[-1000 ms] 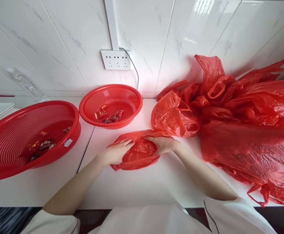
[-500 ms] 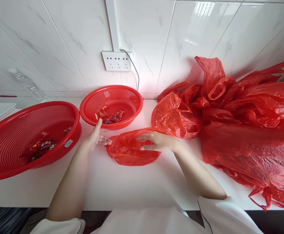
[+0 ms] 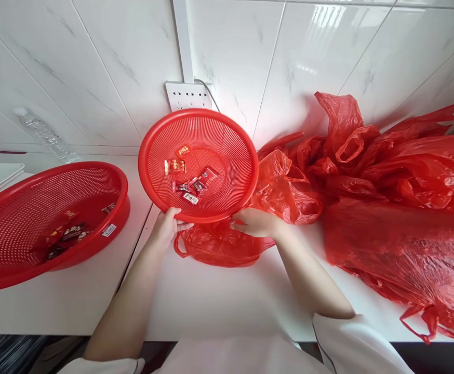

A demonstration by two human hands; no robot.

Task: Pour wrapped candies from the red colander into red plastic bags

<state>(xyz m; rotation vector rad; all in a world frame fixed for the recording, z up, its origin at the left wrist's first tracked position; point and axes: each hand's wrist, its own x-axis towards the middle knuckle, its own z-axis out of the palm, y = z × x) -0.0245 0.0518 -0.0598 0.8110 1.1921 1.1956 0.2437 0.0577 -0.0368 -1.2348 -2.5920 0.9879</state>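
Note:
A round red plastic basket (image 3: 232, 150) is tipped up towards me, with several small wrapped sweets (image 3: 175, 166) lying in it. My left hand (image 3: 165, 228) is closed on its lower left rim, thumb over the edge and fingers beneath. Below the basket lies a thin red plastic bag (image 3: 221, 252), its mouth partly spread and a handle loop showing at its left. My right hand (image 3: 258, 222) is curled at the upper right edge of this bag, close against the basket's lower right rim. Its fingertips are partly hidden.
A larger red basket (image 3: 121, 208) with wrapped sweets stands at the left. Heaped red plastic bags (image 3: 398, 234) cover the right of the white table (image 3: 211, 301). A clear bottle (image 3: 45, 132) leans by the tiled wall; a socket panel (image 3: 188, 93) sits behind the basket.
My left hand has moved from the bag's left edge to the basket rim. The basket has been lifted, tilted towards me and brought right, over the bag's far edge. My right hand has shifted slightly right.

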